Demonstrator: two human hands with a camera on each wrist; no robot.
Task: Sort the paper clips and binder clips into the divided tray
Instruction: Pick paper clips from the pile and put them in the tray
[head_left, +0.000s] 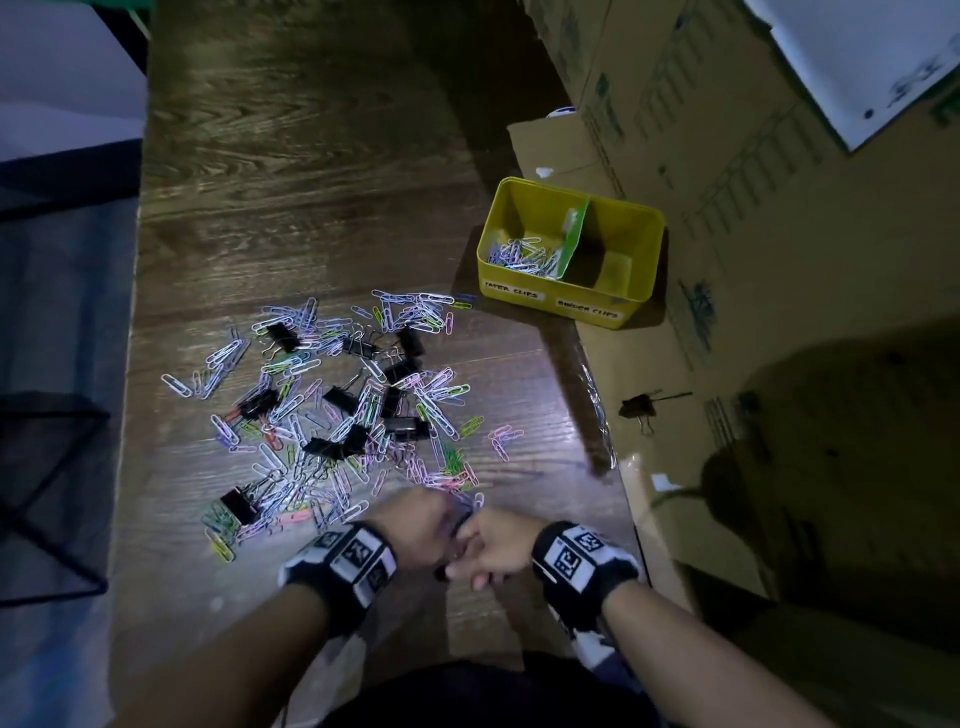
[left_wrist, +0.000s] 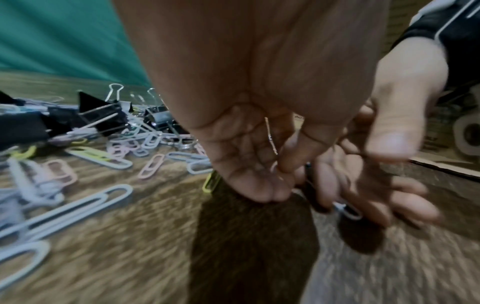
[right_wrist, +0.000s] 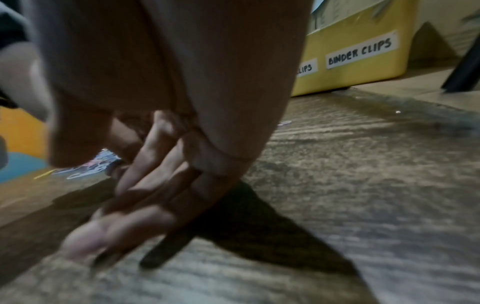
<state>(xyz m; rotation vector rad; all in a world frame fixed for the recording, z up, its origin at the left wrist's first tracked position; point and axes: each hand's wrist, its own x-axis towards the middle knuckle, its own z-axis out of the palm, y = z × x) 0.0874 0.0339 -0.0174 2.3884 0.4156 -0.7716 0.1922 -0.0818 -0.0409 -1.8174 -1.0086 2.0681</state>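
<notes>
A pile of coloured paper clips (head_left: 332, 410) mixed with black binder clips (head_left: 340, 399) lies on the wooden table (head_left: 291, 171). The yellow divided tray (head_left: 550, 306) stands at the back right; several paper clips (head_left: 524, 257) lie in its left compartment and the right one looks bare. Both hands meet at the pile's near edge. My left hand (head_left: 423, 522) is curled, and in the left wrist view a thin clip (left_wrist: 270, 135) crosses its palm. My right hand (head_left: 493, 545) reaches down with fairly straight fingers (right_wrist: 145, 181) to the table, touching a pale clip (left_wrist: 348, 211).
Cardboard boxes (head_left: 727, 182) line the right side, with one stray binder clip (head_left: 636, 408) on the flat cardboard there. A black wire rack (head_left: 47, 493) stands off the table's left edge. The tray's labels (right_wrist: 359, 52) face me.
</notes>
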